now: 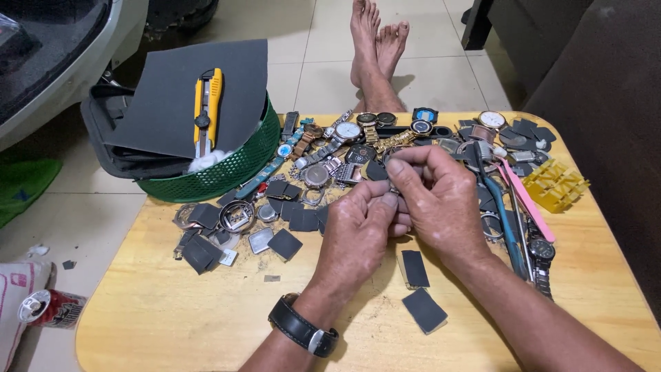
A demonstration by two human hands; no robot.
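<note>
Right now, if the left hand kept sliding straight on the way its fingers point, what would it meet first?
The left hand points up-right into the right hand; they already touch around a small metal piece. Beyond lie the watches, though depth is unclear.

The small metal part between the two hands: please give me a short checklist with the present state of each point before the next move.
1. Small metal part pinched by both hands: ok.
2. Left hand and right hand touching each other: ok.
3. Part fully visible: not ok, fingers cover most of it.
4. Sandpaper pieces beside the hands: ok.
5. Yellow utility knife away, on the green basket: ok.
6. Knife blade retracted: cannot tell.
</note>
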